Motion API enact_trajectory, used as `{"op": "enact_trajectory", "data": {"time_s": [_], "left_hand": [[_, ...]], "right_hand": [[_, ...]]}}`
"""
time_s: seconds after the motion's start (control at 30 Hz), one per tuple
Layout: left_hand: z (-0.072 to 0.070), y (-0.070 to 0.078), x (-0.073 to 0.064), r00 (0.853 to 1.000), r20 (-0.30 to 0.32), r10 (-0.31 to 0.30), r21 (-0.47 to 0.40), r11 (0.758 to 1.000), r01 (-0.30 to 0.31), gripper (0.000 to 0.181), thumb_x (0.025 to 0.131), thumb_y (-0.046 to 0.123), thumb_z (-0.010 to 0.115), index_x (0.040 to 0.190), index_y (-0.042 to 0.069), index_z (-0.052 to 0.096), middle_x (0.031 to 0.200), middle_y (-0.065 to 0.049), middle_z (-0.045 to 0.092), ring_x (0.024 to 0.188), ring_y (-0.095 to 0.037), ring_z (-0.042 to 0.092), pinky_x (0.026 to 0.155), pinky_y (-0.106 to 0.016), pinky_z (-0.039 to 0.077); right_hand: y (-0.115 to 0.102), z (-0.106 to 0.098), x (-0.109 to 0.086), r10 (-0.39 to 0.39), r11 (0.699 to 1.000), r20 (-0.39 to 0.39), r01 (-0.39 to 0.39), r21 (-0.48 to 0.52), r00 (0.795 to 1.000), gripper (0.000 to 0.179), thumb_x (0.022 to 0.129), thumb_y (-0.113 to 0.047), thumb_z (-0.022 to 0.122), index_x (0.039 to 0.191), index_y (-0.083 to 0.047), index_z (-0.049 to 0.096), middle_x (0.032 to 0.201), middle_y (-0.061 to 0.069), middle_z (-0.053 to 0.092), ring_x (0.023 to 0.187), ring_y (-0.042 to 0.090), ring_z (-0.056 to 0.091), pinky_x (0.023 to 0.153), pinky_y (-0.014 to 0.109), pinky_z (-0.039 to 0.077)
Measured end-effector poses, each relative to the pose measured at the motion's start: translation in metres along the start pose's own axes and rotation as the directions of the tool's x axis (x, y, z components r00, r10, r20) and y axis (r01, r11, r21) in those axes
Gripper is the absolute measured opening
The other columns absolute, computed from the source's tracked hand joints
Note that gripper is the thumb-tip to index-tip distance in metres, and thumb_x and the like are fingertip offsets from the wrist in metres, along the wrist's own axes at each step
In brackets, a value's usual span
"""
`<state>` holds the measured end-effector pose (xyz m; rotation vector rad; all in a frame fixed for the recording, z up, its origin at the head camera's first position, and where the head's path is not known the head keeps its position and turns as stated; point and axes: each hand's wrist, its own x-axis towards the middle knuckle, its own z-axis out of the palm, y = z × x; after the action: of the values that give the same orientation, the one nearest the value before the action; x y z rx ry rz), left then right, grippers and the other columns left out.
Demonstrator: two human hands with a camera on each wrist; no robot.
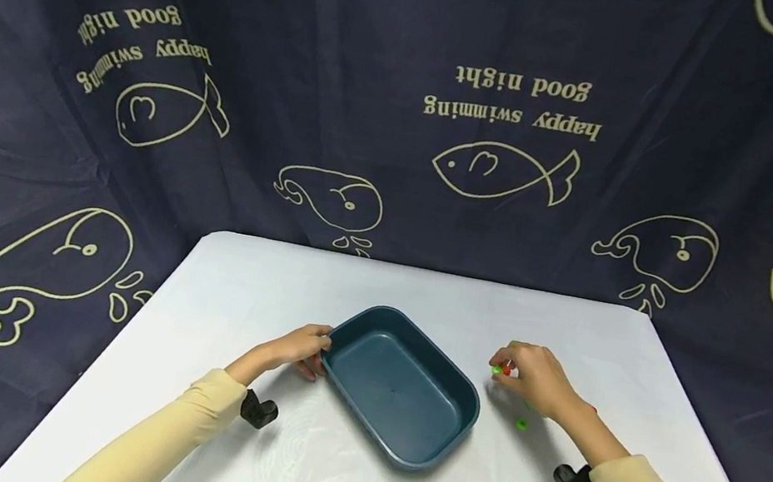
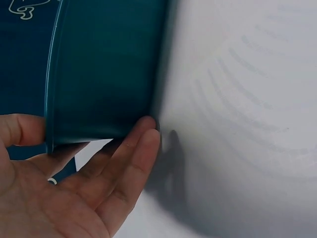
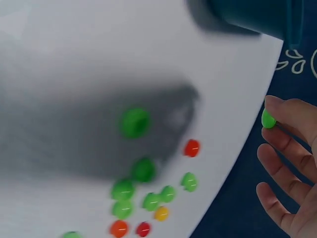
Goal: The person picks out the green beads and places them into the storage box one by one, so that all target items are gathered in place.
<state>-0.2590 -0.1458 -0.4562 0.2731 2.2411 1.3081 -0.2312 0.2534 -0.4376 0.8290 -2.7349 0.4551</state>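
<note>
A dark teal rectangular plastic tub [image 1: 395, 398] stands on the white table. My left hand [image 1: 299, 348] holds it at its left corner. In the left wrist view the thumb [image 2: 27, 130] is at the rim, with the fingers [image 2: 141, 158] along the outer wall near the base. Right of the tub is my right hand [image 1: 537, 380], pinching a small round green piece [image 3: 268, 119] between thumb and forefinger. Its other fingers are loosely bent. Several loose green pieces [image 3: 134, 123], with red [image 3: 191, 148], orange [image 3: 119, 228] and yellow [image 3: 161, 213] ones, lie on the table.
The white table [image 1: 259, 280] backs onto a dark blue curtain [image 1: 395, 91] printed with fish and words. A single green piece [image 1: 521, 423] lies below the right hand. Black wrist mounts [image 1: 259, 410] hang under both forearms.
</note>
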Motion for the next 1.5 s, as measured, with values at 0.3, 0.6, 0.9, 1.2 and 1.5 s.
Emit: {"op": "enact_trajectory", "data": {"time_s": [0.3, 0.6, 0.9, 1.2, 1.5], "left_hand": [[-0.001, -0.002, 0.0, 1.0, -0.006, -0.005, 0.001, 1.0, 0.005, 0.057, 0.091, 0.012, 0.034, 0.143, -0.008, 0.026, 0.051, -0.004, 0.052, 0.083, -0.039, 0.069, 0.066, -0.046, 0.057], [0.002, 0.001, -0.001, 0.999, -0.03, -0.026, -0.005, 1.0, 0.025, 0.061, 0.09, 0.011, 0.036, 0.145, -0.009, 0.019, 0.051, -0.003, 0.049, 0.082, -0.038, 0.069, 0.068, -0.046, 0.057], [0.003, 0.0, 0.0, 0.999, -0.038, -0.024, 0.012, 1.0, 0.025, 0.058, 0.089, 0.01, 0.037, 0.143, -0.006, 0.028, 0.059, -0.018, 0.061, 0.078, -0.041, 0.068, 0.065, -0.047, 0.057], [0.003, -0.001, 0.001, 0.999, -0.033, -0.034, 0.017, 0.999, 0.034, 0.057, 0.088, 0.011, 0.036, 0.143, -0.005, 0.029, 0.074, -0.03, 0.064, 0.078, -0.039, 0.069, 0.065, -0.045, 0.057], [0.003, -0.001, 0.0, 0.999, -0.033, -0.004, 0.026, 1.0, 0.005, 0.042, 0.086, 0.01, 0.037, 0.124, -0.006, 0.047, 0.076, -0.032, 0.063, 0.077, -0.04, 0.068, 0.064, -0.045, 0.057]], "right_hand": [[-0.025, -0.008, 0.048, -0.065, 0.997, -0.012, 0.064, -0.041, 0.998, 0.015, 0.071, -0.014, 0.079, 0.085, -0.014, 0.074, 0.082, -0.002, 0.07, 0.071, 0.013, 0.064, 0.061, 0.028, 0.049], [-0.054, -0.005, 0.08, -0.079, 0.997, 0.003, 0.079, -0.008, 0.997, 0.016, 0.074, -0.016, 0.077, 0.089, -0.014, 0.074, 0.087, -0.002, 0.071, 0.076, 0.016, 0.066, 0.068, 0.035, 0.05], [-0.087, 0.019, 0.11, -0.153, 0.987, 0.008, 0.152, 0.045, 0.988, 0.016, 0.076, -0.017, 0.076, 0.092, -0.014, 0.074, 0.089, -0.001, 0.071, 0.078, 0.016, 0.067, 0.068, 0.028, 0.052], [-0.112, 0.052, 0.128, -0.155, 0.986, 0.082, 0.15, 0.072, 0.984, 0.016, 0.079, -0.018, 0.074, 0.094, -0.012, 0.073, 0.089, -0.001, 0.068, 0.082, 0.013, 0.065, 0.072, 0.029, 0.052], [-0.125, 0.085, 0.135, -0.131, 0.991, 0.196, 0.127, 0.034, 0.972, 0.016, 0.078, -0.02, 0.074, 0.094, -0.015, 0.073, 0.093, -0.002, 0.071, 0.083, 0.011, 0.066, 0.072, 0.028, 0.053]]}}
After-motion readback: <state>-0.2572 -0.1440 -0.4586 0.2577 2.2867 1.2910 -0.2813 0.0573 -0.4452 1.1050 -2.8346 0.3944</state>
